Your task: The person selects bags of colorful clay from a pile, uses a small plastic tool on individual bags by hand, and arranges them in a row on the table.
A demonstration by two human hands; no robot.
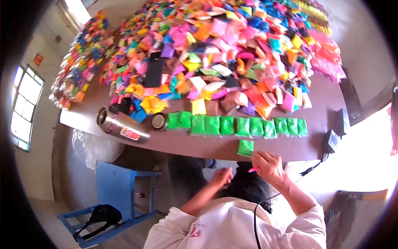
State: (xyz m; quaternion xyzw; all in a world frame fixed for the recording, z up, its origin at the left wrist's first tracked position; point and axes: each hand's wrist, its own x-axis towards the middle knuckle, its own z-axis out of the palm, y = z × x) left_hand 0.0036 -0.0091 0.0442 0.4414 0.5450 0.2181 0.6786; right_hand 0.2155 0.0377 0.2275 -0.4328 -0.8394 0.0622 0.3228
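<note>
My right hand (268, 167) is closed at the table's front edge, with a thin pink object (254, 169) sticking out of it; its kind is unclear. Right by its fingertips lies a single green packet (245, 147); whether they touch, I cannot tell. Behind that packet, a row of several green packets (212, 125) runs side by side along the table. My left hand (222, 176) hangs over my lap below the table edge, fingers curled in, and nothing shows in it.
A large heap of colourful packets (218, 28) covers the back of the brown table (199, 146). At the front left lie a steel flask (122, 125) and a round lid (158, 121). A black adapter (331, 142) sits at the right edge. A blue chair (114, 186) stands left.
</note>
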